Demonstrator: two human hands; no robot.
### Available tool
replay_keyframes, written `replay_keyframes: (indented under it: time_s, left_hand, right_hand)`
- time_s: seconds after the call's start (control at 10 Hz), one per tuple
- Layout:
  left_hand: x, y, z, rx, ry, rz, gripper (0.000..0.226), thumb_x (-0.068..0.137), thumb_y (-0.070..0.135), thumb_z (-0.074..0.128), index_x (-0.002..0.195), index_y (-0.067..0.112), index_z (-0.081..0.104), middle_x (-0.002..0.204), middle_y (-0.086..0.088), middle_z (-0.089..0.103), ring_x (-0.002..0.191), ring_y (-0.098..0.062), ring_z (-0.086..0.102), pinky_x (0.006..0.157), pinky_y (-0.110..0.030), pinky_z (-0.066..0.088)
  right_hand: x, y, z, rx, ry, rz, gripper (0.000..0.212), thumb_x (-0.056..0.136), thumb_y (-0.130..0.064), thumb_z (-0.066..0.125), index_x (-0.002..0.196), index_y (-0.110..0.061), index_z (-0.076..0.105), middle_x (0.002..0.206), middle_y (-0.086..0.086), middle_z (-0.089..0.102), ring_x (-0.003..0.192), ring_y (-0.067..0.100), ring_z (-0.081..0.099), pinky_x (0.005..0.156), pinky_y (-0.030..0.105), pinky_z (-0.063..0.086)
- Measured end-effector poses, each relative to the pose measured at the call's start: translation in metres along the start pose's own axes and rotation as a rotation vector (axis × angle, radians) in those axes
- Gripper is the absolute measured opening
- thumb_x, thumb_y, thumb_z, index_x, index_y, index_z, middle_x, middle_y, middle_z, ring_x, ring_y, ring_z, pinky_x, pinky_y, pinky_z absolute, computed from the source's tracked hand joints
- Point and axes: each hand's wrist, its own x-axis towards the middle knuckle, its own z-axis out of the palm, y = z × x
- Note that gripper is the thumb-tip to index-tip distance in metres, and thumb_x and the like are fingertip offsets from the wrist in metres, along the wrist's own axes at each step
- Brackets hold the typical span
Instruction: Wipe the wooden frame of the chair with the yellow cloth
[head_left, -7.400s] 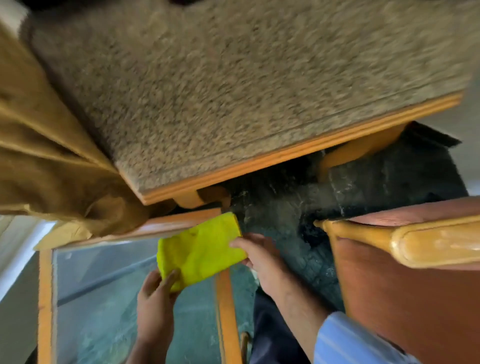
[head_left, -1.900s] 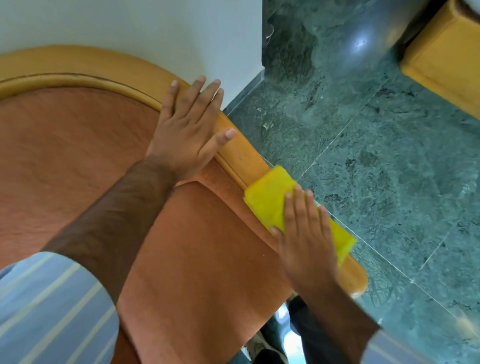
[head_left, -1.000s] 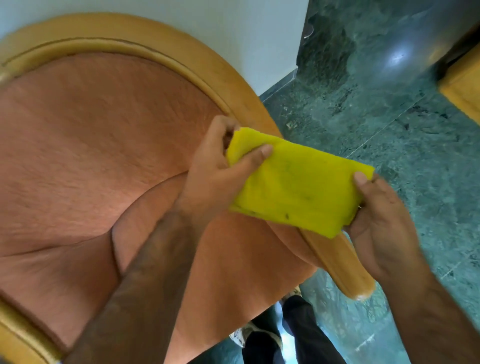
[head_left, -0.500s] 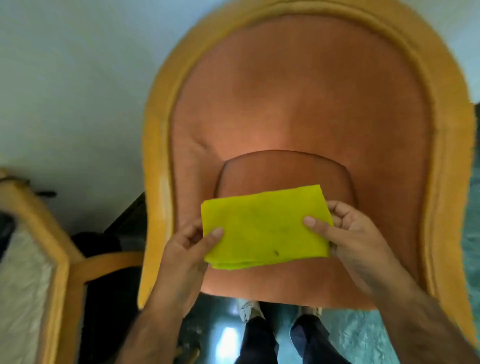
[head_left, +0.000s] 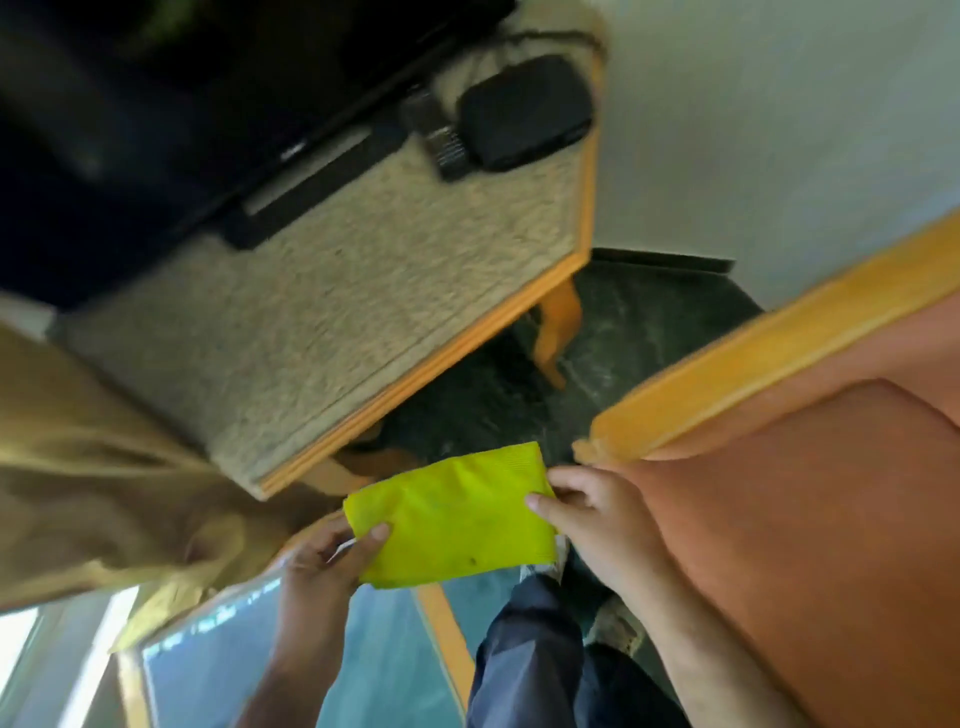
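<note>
A folded yellow cloth (head_left: 452, 512) is held flat in the air between both hands, in front of my legs. My left hand (head_left: 324, 566) pinches its lower left corner. My right hand (head_left: 592, 519) grips its right edge. The chair fills the right side: its wooden frame (head_left: 769, 343) runs as a light orange arm from the cloth's upper right toward the top right, with the orange upholstery (head_left: 810, 519) below it. The cloth hangs just left of the arm's near end and does not touch the wood.
A speckled stone-topped table with wooden edging (head_left: 415, 374) stands at the left, carrying a television (head_left: 156, 104), a remote (head_left: 436, 135) and a black box (head_left: 524, 111). A tan curtain (head_left: 93, 478) hangs at the left. A glass-topped wooden table (head_left: 441, 629) lies below the cloth. Dark green floor between them.
My view has swung left, from the chair's seat and back to its left arm and the stone-topped table. Both hands still hold the cloth stretched between them.
</note>
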Motion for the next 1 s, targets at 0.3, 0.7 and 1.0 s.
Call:
replay_keyframes:
  time_s: [0.3, 0.7, 1.0]
  left_hand:
    - [0.025, -0.133, -0.12, 0.091, 0.444, -0.205, 0.017, 0.081, 0.006, 0.084, 0.09, 0.02, 0.082, 0.075, 0.003, 0.082, 0.082, -0.024, 0.073, 0.082, -0.04, 0.057]
    - [0.122, -0.219, -0.151, 0.521, 0.577, -0.25, 0.02, 0.081, 0.028, 0.084, 0.098, 0.018, 0.08, 0.096, -0.012, 0.081, 0.094, -0.036, 0.075, 0.084, -0.041, 0.056]
    - [0.132, -0.218, -0.149, 1.031, 0.497, -0.286, 0.072, 0.088, 0.05, 0.074, 0.139, 0.004, 0.051, 0.148, -0.024, 0.053, 0.138, -0.042, 0.049, 0.109, -0.055, 0.046]
  right_hand:
    - [0.062, 0.063, 0.182, -0.416, -0.279, 0.152, 0.022, 0.078, -0.019, 0.088, 0.094, -0.01, 0.079, 0.088, 0.007, 0.084, 0.085, 0.024, 0.079, 0.079, 0.047, 0.064]
    - [0.122, 0.14, 0.281, -0.446, -0.192, 0.228, 0.021, 0.084, -0.015, 0.084, 0.093, 0.002, 0.076, 0.096, 0.022, 0.08, 0.089, 0.04, 0.077, 0.084, 0.056, 0.063]
    - [0.129, 0.147, 0.276, -1.31, -0.106, -0.151, 0.099, 0.081, -0.07, 0.067, 0.148, -0.003, 0.039, 0.159, 0.023, 0.043, 0.15, 0.036, 0.037, 0.116, 0.049, 0.038]
